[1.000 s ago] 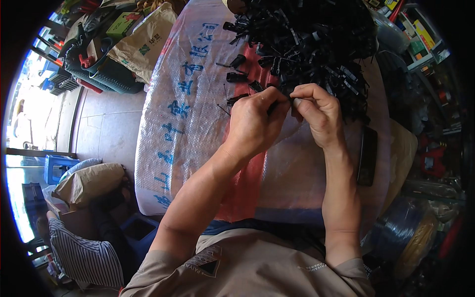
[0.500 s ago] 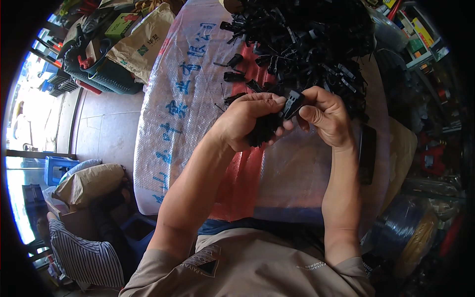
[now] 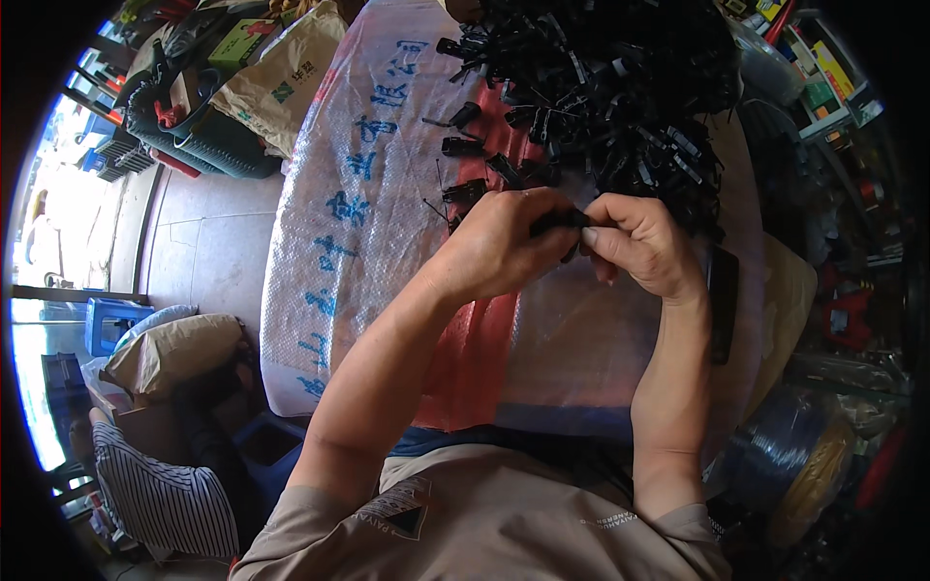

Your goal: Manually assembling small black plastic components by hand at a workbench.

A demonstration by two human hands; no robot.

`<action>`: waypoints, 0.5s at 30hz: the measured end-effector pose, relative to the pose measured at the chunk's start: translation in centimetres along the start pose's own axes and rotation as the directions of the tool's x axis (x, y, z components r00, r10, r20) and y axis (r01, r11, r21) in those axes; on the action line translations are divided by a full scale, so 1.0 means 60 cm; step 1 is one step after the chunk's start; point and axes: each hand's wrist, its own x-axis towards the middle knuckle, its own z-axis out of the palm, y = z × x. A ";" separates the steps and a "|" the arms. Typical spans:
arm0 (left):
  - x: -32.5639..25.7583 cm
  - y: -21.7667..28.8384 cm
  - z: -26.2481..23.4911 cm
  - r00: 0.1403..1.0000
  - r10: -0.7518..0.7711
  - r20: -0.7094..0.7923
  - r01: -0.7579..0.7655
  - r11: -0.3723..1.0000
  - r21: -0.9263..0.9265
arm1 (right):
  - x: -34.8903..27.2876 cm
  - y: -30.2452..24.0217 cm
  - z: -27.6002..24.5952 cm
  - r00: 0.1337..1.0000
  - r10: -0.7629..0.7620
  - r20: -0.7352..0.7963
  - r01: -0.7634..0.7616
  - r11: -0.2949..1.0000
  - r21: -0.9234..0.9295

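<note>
A white woven-plastic sack (image 3: 300, 232) spreads beneath the hands, presumably as a work surface, with loose black plastic parts (image 3: 463, 146) left of a tangled heap (image 3: 610, 92). The left hand (image 3: 509, 237) curls around a small black piece (image 3: 558, 222) (mostly hidden), seemingly steadying it; just beside, the right hand (image 3: 644, 244) apparently pinches its right end.

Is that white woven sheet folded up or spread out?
Spread out: the white sheet lies wide beneath the black pieces, its red stripe showing.
</note>
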 end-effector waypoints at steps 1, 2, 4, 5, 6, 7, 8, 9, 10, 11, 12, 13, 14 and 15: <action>0.001 0.001 0.000 0.999 -0.028 0.018 0.027 0.999 0.030 | -0.001 -0.001 0.001 1.000 -0.001 0.008 0.001 1.000 -0.027; 0.001 -0.001 0.001 0.999 -0.030 0.016 0.029 0.999 0.028 | -0.001 -0.001 0.001 1.000 -0.001 0.017 0.002 0.999 -0.053; 0.001 -0.005 0.001 1.000 -0.004 0.003 0.003 0.999 0.034 | 0.003 0.003 0.003 1.000 -0.014 0.018 0.015 0.998 -0.062; 0.000 -0.004 -0.001 1.000 -0.007 -0.001 0.007 0.999 0.033 | 0.005 0.006 0.005 0.999 -0.029 0.016 0.030 0.997 -0.072; -0.001 -0.001 -0.002 0.998 -0.056 -0.006 0.056 0.995 -0.085 | 0.008 0.008 0.007 0.999 -0.028 0.019 0.029 0.997 -0.074; -0.001 0.002 -0.004 0.994 -0.106 -0.006 0.103 0.974 -0.202 | 0.011 0.009 0.011 0.995 -0.091 -0.029 0.090 0.996 -0.022; 0.002 -0.001 -0.005 0.991 -0.124 -0.055 0.097 0.930 -0.356 | 0.015 0.009 0.017 0.985 -0.151 -0.079 0.154 0.988 0.027; 0.006 -0.009 -0.008 0.983 -0.152 -0.104 0.081 0.864 -0.498 | 0.022 0.010 0.025 0.971 -0.206 -0.123 0.219 0.970 0.101; 0.010 -0.017 -0.016 0.976 -0.172 -0.132 0.059 0.796 -0.602 | 0.036 0.015 0.036 0.938 -0.272 -0.216 0.298 0.950 0.095; 0.008 -0.021 -0.025 0.975 -0.200 -0.101 0.059 0.663 -0.746 | 0.050 0.021 0.043 0.892 -0.334 -0.305 0.375 0.923 0.083; 0.012 -0.025 -0.032 0.986 -0.148 -0.076 0.035 0.634 -0.773 | 0.054 0.025 0.041 0.881 -0.324 -0.345 0.308 0.946 -0.100; 0.010 -0.027 -0.038 0.985 -0.145 -0.091 0.024 0.645 -0.764 | 0.070 0.037 0.047 0.833 -0.428 -0.351 0.334 0.894 -0.299; 0.009 -0.033 -0.043 0.991 -0.098 -0.094 -0.019 0.587 -0.809 | 0.085 0.052 0.056 0.778 -0.532 -0.336 0.341 0.805 -0.485; 0.006 -0.040 -0.048 0.993 -0.053 -0.102 -0.059 0.523 -0.850 | 0.097 0.061 0.065 0.737 -0.627 -0.253 0.342 0.669 -0.660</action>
